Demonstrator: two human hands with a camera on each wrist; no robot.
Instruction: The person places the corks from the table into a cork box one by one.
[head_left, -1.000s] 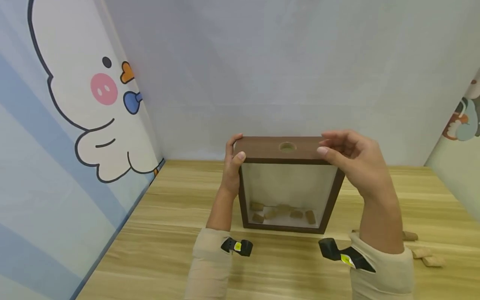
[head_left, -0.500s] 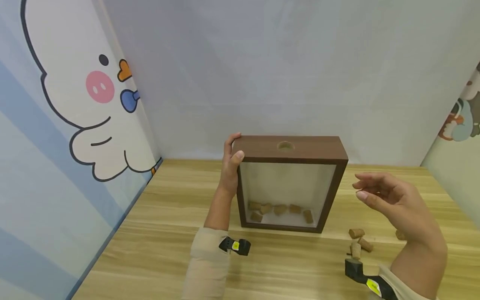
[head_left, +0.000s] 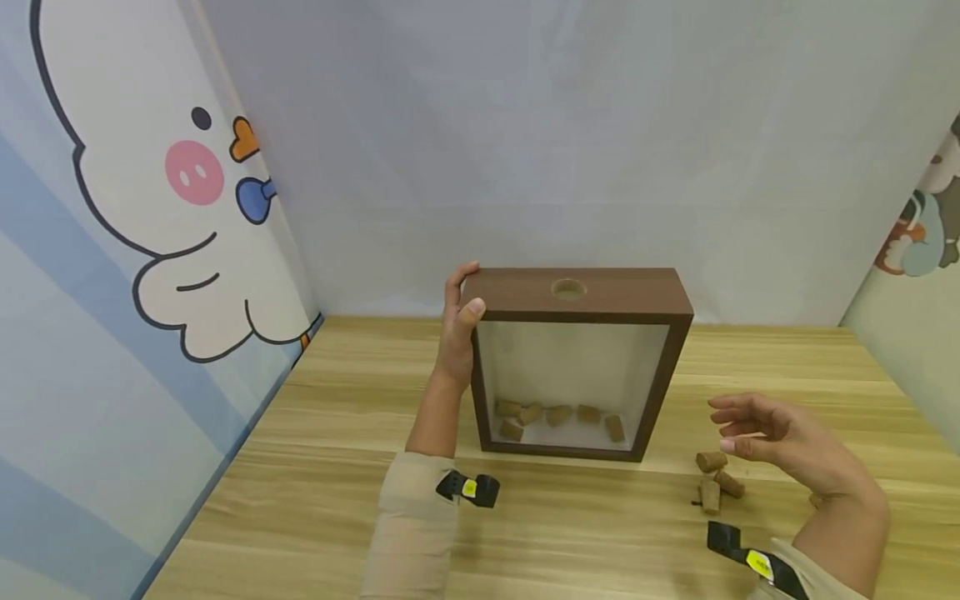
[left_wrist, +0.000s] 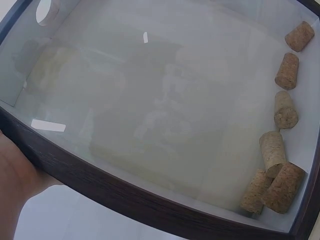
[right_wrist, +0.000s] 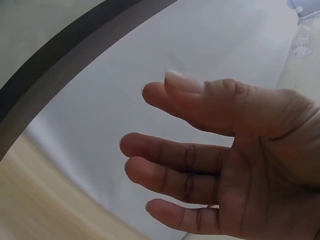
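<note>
A dark brown wooden shadow box (head_left: 630,292) with a clear front stands upright on the table, a round hole (head_left: 568,289) in its top. My left hand (head_left: 459,333) grips its upper left corner, thumb on the front edge and fingers behind. Several wine corks (left_wrist: 286,110) lie along the bottom inside, seen through the pane in the left wrist view. My right hand (head_left: 787,437) is to the right of the box, fingers loosely bent and nothing between them. Just below its fingertips, a few loose corks (head_left: 709,495) lie on the table.
The wood-grain table (head_left: 337,500) meets a pale grey backdrop (head_left: 600,150) close behind the box. A cartoon-printed panel (head_left: 112,333) borders the left side, another printed panel (head_left: 918,237) the right. Part of another cork (head_left: 816,500) shows by the right wrist.
My right hand has left the top right of the box and come down to the right, over the loose corks. My left hand keeps its grip on the box.
</note>
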